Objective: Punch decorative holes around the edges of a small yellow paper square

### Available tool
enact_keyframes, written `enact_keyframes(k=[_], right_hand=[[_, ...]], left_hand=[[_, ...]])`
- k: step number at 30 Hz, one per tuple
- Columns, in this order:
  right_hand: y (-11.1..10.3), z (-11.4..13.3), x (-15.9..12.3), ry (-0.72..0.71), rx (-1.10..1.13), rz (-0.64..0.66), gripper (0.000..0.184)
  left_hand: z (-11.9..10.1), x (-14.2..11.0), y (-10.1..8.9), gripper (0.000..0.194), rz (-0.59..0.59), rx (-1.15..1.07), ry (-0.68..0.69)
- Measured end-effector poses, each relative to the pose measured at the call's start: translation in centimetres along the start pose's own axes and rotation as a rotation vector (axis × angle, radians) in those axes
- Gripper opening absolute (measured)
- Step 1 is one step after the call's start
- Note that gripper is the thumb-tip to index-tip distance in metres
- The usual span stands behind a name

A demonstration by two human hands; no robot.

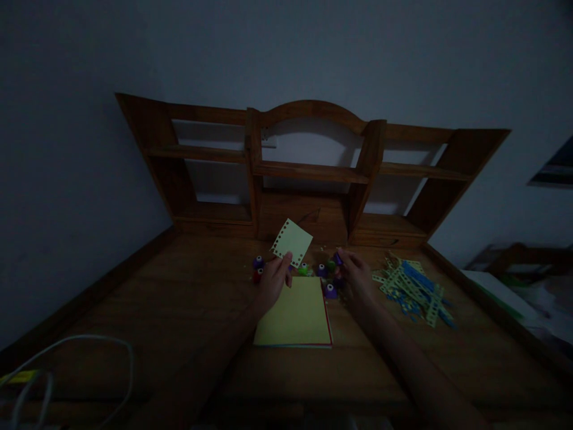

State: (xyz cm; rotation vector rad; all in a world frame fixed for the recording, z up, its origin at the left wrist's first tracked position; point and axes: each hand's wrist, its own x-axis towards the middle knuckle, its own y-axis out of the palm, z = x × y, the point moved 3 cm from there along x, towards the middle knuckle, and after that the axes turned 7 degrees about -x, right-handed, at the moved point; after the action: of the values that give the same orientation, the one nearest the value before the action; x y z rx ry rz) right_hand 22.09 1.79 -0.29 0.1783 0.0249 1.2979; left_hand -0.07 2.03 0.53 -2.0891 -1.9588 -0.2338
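Nearest the camera, our two bare forearms point(394, 346) reach forward from the bottom edge over a wide wooden bench point(192, 298), in dim light. Along its far side stands a wooden shelf unit point(308, 174) with an arched middle, backed by a grey wall point(290, 54). Between our forearms lies a stack of square paper point(295, 313), yellow on top, with a red edge showing at the right. To the right is a loose pile of strips point(416, 292), pale yellow and blue, many pierced with holes. Our left hand point(275, 278) pinches a pale yellow square sheet point(294, 240) by its lower edge, thumb on top; it tilts up just beyond the stack, with dark holes along its left and lower edges. Our right hand point(356, 272) has its fingers closed around a small purple piece point(338, 259), beyond the stack's right corner. Smallest are the coloured pieces point(322, 271) clustered near both hands: purple, green, red and blue, several with white round tops.
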Motion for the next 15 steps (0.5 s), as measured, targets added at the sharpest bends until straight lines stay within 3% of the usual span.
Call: enact_keyframes(k=[4,8,11,15], right_hand=[[-1.9,2.9,0.4,-0.030,-0.082,0.025,0.038],[-5.7,6.0,-0.2,-0.144,-0.345,0.052,0.037],[-7.5,6.3,-1.7,-0.171,-0.592,0.121,0.038],[-6.8,5.1,-4.1,-0.253,-0.994,0.208,0.031]], left_hand=[[0.1,0.1,-0.1,0.055,-0.021,-0.023,-0.003],[0.4,0.1,0.0,0.055,-0.023,-0.029,-0.004],[0.2,0.1,0.1,0.055,-0.016,-0.041,0.000],[0.1,0.0,0.2,0.054,0.000,-0.052,0.005]])
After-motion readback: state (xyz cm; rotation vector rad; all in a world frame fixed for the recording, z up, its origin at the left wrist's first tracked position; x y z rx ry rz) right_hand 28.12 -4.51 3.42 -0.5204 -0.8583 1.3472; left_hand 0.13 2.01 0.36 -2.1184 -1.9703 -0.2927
